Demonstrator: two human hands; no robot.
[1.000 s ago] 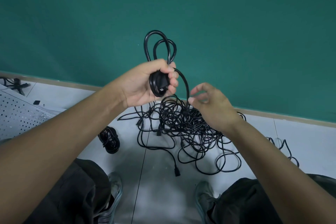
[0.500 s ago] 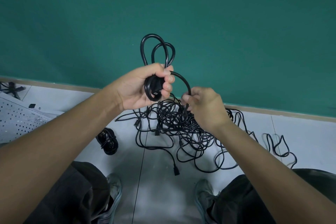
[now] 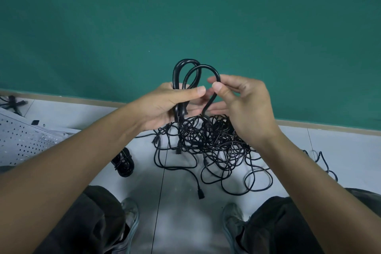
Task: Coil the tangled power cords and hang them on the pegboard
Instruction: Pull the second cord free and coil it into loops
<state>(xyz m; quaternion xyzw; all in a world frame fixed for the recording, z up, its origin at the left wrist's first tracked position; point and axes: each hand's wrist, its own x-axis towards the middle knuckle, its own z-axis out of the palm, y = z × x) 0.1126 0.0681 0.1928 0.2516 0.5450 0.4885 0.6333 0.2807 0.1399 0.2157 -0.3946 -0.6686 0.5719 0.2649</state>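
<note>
Both hands, left [image 3: 165, 105] and right [image 3: 245, 101], grip upright cord loops [image 3: 186, 72] pointing up above the tangled pile [image 3: 210, 142].

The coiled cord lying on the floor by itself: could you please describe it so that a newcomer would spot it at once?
Start at the white pegboard lying flat on the floor at the left. Just right of its near corner, left of the big tangle of cords, lies the coiled cord. Unlike the loose loops there, it is one tight black bundle, and no hand touches it.
</note>
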